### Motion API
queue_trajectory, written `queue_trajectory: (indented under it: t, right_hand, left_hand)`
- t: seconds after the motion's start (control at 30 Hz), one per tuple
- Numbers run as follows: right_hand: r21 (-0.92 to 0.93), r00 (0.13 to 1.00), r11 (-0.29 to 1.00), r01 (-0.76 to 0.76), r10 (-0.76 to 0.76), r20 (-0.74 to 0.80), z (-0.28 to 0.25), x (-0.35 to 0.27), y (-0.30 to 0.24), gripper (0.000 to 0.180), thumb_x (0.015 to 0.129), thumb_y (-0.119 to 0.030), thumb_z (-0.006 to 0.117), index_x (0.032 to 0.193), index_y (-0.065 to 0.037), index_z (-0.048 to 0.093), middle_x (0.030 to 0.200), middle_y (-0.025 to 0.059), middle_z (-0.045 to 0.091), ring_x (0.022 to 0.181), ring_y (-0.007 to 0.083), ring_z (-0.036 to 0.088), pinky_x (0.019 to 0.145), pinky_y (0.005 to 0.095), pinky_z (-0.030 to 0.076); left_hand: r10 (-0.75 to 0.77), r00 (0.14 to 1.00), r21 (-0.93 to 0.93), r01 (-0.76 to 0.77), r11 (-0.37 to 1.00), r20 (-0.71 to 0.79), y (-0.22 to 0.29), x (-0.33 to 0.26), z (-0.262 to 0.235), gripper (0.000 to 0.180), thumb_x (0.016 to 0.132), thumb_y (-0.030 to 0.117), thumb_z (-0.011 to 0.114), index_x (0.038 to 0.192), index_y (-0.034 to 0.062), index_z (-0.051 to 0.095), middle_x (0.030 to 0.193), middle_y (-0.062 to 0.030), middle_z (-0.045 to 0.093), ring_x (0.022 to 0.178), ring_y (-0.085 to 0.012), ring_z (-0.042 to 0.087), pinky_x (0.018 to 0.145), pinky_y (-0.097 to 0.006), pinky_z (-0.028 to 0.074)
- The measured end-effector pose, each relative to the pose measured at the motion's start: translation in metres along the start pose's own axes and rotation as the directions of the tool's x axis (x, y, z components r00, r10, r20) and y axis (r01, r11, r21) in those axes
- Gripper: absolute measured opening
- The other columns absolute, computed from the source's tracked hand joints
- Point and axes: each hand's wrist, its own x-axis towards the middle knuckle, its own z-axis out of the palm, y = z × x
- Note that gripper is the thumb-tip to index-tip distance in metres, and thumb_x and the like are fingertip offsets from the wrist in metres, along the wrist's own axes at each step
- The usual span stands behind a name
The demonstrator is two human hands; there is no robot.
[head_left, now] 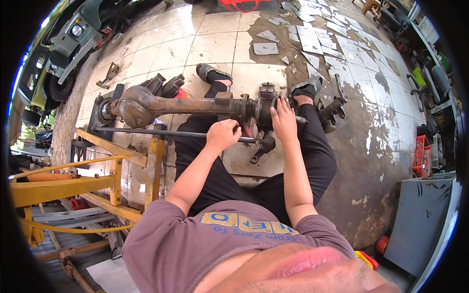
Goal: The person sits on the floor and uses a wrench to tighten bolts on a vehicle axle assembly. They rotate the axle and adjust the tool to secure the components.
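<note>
A rusty vehicle axle housing [185,105] lies across my lap area on the tiled floor, with a round differential bulge [134,110] at its left. My left hand [223,135] is closed around a thin dark steel rod [161,132] that runs below the axle. My right hand [283,119] rests with its fingers spread on the dark knuckle hub [266,102] at the axle's right end. My legs in black trousers stretch under the axle, and my shoes [212,73] show beyond it.
A yellow metal frame stand [117,161] is at my left. A parked vehicle [58,49] stands at far left. Broken tile pieces [312,39] litter the floor ahead. A loose dark hub part [332,110] lies to the right. A grey cabinet [420,215] and red crate [421,154] stand right.
</note>
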Motion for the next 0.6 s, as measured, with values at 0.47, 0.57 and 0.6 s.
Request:
queue_trajectory:
  t: [0.47, 0.57, 0.6]
  right_hand:
    - [-0.094, 0.999, 0.995, 0.031, -0.033, -0.025, 0.018, -0.016, 0.0, 0.065, 0.115, -0.045, 0.05, 0.16, 0.002, 0.052, 0.173, 0.0202, 0.043, 0.162, 0.039, 0.037, 0.128, 0.0561, 0.035]
    - [-0.07, 1.0, 0.997, -0.017, 0.017, -0.004, 0.007, 0.004, 0.005, 0.065, 0.114, -0.044, 0.051, 0.16, 0.002, 0.051, 0.173, 0.0214, 0.043, 0.162, 0.0384, 0.037, 0.128, 0.0542, 0.035]
    - [-0.07, 1.0, 0.997, -0.014, 0.014, 0.005, 0.008, 0.002, 0.003, 0.065, 0.115, -0.044, 0.05, 0.16, 0.002, 0.051, 0.174, 0.0212, 0.042, 0.162, 0.0391, 0.037, 0.129, 0.0541, 0.035]
  left_hand:
    - [0.003, 1.0, 0.027, -0.003, 1.0, 0.003, 0.003, -0.006, -0.003, 0.022, 0.096, 0.032, 0.071, 0.097, 0.0104, 0.078, 0.092, -0.01, 0.076, 0.087, -0.0344, 0.075, 0.08, -0.047, 0.061]
    - [-0.002, 1.0, 0.014, 0.002, 1.0, 0.03, 0.008, -0.002, -0.004, 0.022, 0.095, 0.032, 0.071, 0.097, 0.0104, 0.078, 0.093, -0.0099, 0.076, 0.089, -0.0341, 0.076, 0.08, -0.047, 0.061]
    - [-0.008, 0.999, 0.017, 0.008, 1.0, 0.031, 0.004, 0.0, -0.006, 0.022, 0.095, 0.032, 0.071, 0.098, 0.0105, 0.079, 0.093, -0.0098, 0.076, 0.089, -0.0341, 0.076, 0.08, -0.047, 0.061]
